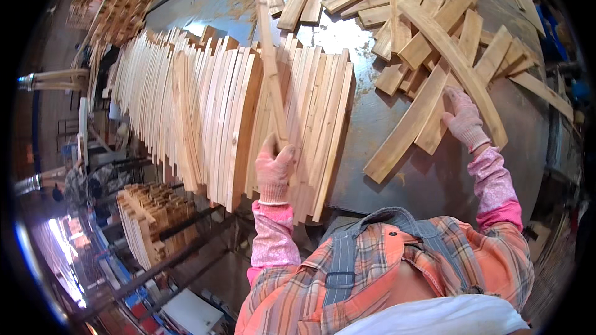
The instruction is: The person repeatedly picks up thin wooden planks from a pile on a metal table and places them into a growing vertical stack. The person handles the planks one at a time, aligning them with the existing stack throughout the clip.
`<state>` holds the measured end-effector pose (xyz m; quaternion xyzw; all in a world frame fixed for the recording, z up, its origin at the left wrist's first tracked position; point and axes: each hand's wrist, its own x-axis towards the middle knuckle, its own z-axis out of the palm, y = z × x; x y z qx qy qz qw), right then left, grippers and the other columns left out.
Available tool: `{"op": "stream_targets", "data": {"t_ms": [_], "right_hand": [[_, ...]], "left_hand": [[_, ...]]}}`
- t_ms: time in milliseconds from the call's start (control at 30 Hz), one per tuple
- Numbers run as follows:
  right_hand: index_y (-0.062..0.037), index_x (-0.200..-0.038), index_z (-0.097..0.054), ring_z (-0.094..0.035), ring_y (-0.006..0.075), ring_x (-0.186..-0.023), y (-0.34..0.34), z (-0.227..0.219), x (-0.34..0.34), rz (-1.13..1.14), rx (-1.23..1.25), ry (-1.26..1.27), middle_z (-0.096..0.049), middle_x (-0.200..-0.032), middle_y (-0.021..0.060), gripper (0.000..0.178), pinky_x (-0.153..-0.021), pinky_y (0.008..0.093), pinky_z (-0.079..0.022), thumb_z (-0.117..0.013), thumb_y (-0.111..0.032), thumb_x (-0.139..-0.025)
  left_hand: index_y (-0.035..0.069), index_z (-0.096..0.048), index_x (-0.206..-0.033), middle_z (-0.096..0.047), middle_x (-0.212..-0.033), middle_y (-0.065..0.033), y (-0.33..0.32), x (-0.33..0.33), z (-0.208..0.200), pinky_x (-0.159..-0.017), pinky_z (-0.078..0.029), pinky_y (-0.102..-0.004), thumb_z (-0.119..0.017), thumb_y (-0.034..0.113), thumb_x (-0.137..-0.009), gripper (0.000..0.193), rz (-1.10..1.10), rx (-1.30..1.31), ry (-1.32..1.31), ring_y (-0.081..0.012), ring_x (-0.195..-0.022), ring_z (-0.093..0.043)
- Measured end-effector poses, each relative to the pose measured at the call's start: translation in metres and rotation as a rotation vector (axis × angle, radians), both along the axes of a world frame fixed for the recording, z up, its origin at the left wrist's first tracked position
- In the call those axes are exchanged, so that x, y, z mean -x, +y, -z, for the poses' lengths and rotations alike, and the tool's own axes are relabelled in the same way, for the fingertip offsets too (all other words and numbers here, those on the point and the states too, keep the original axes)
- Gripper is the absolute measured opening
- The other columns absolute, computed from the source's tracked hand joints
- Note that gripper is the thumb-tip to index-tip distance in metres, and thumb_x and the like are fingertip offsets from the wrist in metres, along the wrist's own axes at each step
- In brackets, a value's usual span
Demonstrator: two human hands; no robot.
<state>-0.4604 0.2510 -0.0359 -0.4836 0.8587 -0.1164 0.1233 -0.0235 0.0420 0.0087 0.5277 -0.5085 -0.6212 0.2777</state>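
Note:
My left hand (275,170), in a pinkish knit work glove, is closed round the near end of a thin wooden slat (270,74). The slat points away from me and lies slantwise above a row of wooden slats (211,118) standing on edge, packed side by side. On the right, my gloved right hand (464,121) has its fingers apart beside a short wooden board (431,133) and a long curved board (462,62). Whether its fingertips touch either board is hard to make out. Another wide board (406,124) slants toward me, left of that hand.
A loose heap of boards (428,9) covers the far right of the metal table (397,195), with sawdust scattered on its surface. More stacked wood (130,0) stands at the far left. Below the table's left side is another wood stack (146,223) beside dark metal bars (180,260).

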Motion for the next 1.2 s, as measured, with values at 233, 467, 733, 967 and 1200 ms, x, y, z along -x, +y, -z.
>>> {"op": "stream_targets", "data": {"t_ms": [233, 467, 733, 967, 1200], "right_hand": [[-0.0045, -0.145, -0.052, -0.052, 0.0357, -0.136, 0.02, -0.014, 0.011, 0.48, 0.053, 0.205, -0.057, -0.144, 0.0185, 0.075, -0.114, 0.0425, -0.042, -0.079, -0.024, -0.078], [-0.008, -0.152, -0.042, -0.06, 0.0385, -0.128, 0.026, -0.022, 0.086, 0.63, -0.239, -0.079, -0.063, -0.136, 0.0223, 0.096, -0.11, 0.0399, -0.046, -0.084, -0.027, -0.067], [-0.0041, -0.139, -0.057, -0.068, 0.0341, -0.114, 0.047, -0.011, 0.016, 0.737, 0.141, -0.438, -0.07, -0.125, 0.0186, 0.073, -0.099, 0.0424, -0.052, -0.079, -0.036, -0.078], [-0.0028, -0.142, -0.052, -0.071, 0.0332, -0.106, -0.039, -0.016, -0.019, 1.04, -0.109, -0.252, -0.069, -0.121, 0.0207, 0.075, -0.094, 0.0438, -0.056, -0.078, -0.044, -0.084], [0.0038, -0.151, -0.034, -0.061, 0.0395, -0.127, -0.058, 0.014, -0.006, 1.239, -0.2, -0.161, -0.059, -0.141, 0.0212, 0.091, -0.102, 0.0478, -0.053, -0.078, -0.039, -0.084]], "left_hand": [[-0.005, -0.056, -0.139, -0.068, -0.124, -0.0148, -0.02, -0.03, -0.001, -0.093, -0.054, -0.0346, -0.083, 0.018, -0.08, 0.069, 0.095, 0.35, -0.507, -0.0207, -0.108, -0.065], [-0.006, -0.057, -0.135, -0.069, -0.113, -0.0138, -0.002, -0.072, 0.025, -0.087, -0.056, -0.0335, -0.073, 0.017, -0.087, 0.056, 0.188, 0.198, -0.277, -0.02, -0.099, -0.068], [-0.002, -0.067, -0.116, -0.071, -0.092, -0.0137, -0.007, -0.127, 0.023, -0.074, -0.056, -0.0352, -0.055, 0.02, -0.098, 0.03, 0.527, 0.123, -0.759, -0.0224, -0.084, -0.072], [-0.002, -0.063, -0.132, -0.069, -0.119, -0.0306, -0.016, -0.131, 0.016, -0.093, -0.053, -0.0473, -0.053, 0.021, -0.099, 0.041, 0.328, 0.68, -1.073, -0.045, -0.109, -0.067], [0.0, -0.062, -0.13, -0.064, -0.102, -0.0263, -0.026, -0.144, 0.018, -0.084, -0.05, -0.0493, -0.063, 0.018, -0.094, 0.04, 0.422, 1.004, -1.168, -0.0453, -0.096, -0.062]]}}
